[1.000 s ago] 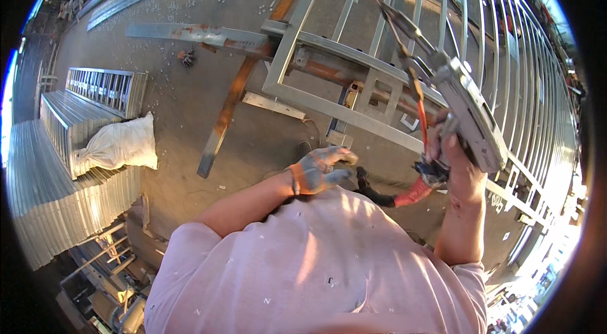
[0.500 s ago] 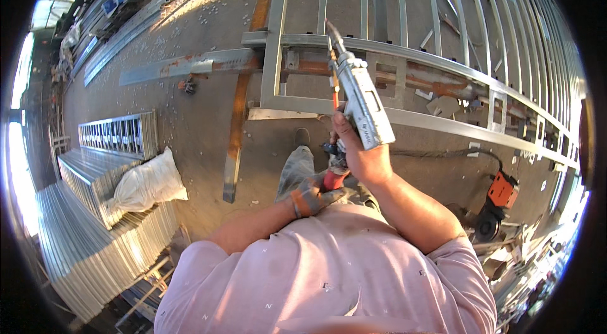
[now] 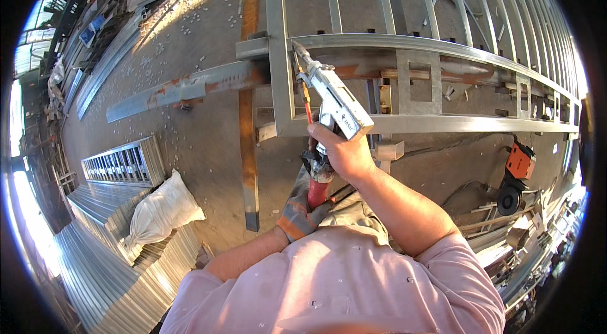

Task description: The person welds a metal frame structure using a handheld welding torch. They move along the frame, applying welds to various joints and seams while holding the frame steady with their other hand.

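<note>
My bare right hand (image 3: 346,156) is wrapped round a silver-white welding gun (image 3: 341,103) with a pointed nozzle and a thin wire guide alongside it. The nozzle tip reaches the inner corner where the upright and long rail of a metal frame (image 3: 278,75) meet; whether it touches I cannot tell. Held low in front of my body is a red-bodied power tool (image 3: 318,192), which looks like an angle grinder. My left hand (image 3: 302,215), in a grey and orange glove, is closed round it. Its dark head sits just below the right hand and is partly hidden.
Rusty steel beams (image 3: 249,119) support the frame. A white sack (image 3: 165,207) lies on stacked metal profiles (image 3: 95,271) at left. An orange machine (image 3: 520,161) stands on the floor at right, with a cable nearby. Scrap metal (image 3: 518,239) lies beyond it.
The frame's corner now appears nearer. The welding gun's nozzle has swung left from over the rail into the inner corner. The red tool has turned more upright in my left hand.
</note>
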`<state>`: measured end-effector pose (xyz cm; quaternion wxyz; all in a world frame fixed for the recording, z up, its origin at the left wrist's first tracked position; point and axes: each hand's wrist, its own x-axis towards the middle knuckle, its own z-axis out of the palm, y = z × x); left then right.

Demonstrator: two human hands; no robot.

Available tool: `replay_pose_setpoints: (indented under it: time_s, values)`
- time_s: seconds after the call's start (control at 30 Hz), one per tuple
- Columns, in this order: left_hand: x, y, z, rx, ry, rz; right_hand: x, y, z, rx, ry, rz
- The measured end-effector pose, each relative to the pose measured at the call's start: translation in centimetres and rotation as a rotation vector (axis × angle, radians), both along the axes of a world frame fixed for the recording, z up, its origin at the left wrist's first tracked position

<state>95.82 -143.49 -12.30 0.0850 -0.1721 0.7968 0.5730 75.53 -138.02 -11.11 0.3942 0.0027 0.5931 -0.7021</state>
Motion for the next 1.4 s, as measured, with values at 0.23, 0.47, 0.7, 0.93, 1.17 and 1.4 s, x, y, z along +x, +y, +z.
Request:
replay_pose_setpoints:
  time_s: [0.23, 0.47, 0.7, 0.93, 1.17, 1.4]
  values:
    - [-0.2, -1.3, 1.0, 0.092, -0.401, -0.074, -0.2, -0.9, -1.0, 0.002, 0.023, -0.002]
    - [-0.5, -0.8, 0.8, 0.138, -0.260, 0.007, -1.0, -1.0, -0.7, 0.021, 0.014, 0.017]
    - [-1.6, -0.6, 2.0, 0.094, -0.456, -0.067, -1.5, -0.3, -0.8, 0.006, -0.115, 0.078]
    - [-2.0, 0.2, 2.4, 0.028, -0.363, 0.006, -2.0, -0.1, -1.0, 0.028, -0.105, 0.046]
    - [-1.3, 0.8, 1.6, 0.027, -0.356, 0.025, -2.3, -0.2, -0.7, 0.041, -0.119, 0.051]
    - [-2.0, 1.0, 3.0, 0.124, -0.438, 0.129, -2.6, -0.1, 0.0, 0.044, -0.128, 0.082]
